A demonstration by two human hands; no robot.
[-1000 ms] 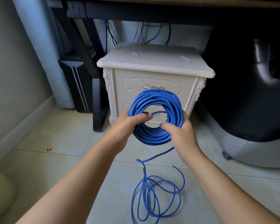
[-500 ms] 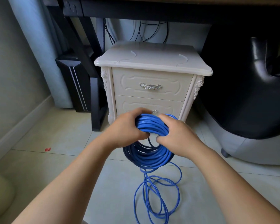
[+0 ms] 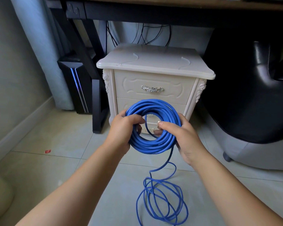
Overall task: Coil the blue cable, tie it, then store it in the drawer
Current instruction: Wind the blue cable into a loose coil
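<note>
Between your two hands, in front of the cream nightstand (image 3: 155, 62), the blue cable (image 3: 151, 145) is gathered into a thick round coil held up off the floor (image 3: 55, 144). Your left hand (image 3: 122, 133) grips the coil's left side, its fingers (image 3: 136, 119) curled over the bundle and into the opening. Your right hand (image 3: 185, 141) holds the right side, with the thumb lying across the front of the strands and the other fingers wrapped round behind; one fingertip shows through the hole.

From the coil's lower right edge a single strand drops to the tiles, where the uncoiled rest lies in loose loops (image 3: 162, 203) between your forearms.

Just behind the coil, the top drawer (image 3: 153, 79) is closed, its silver handle (image 3: 152, 89) clear above the cable. You can see the lower drawer (image 3: 122, 103) only in part, with its handle showing through the coil's centre.

A dark bench (image 3: 153, 12) spans overhead, with a black computer tower (image 3: 77, 85) to the left of the nightstand and a black chair (image 3: 252, 95) to the right. A small red scrap (image 3: 47, 151) lies on the tiles at left.
</note>
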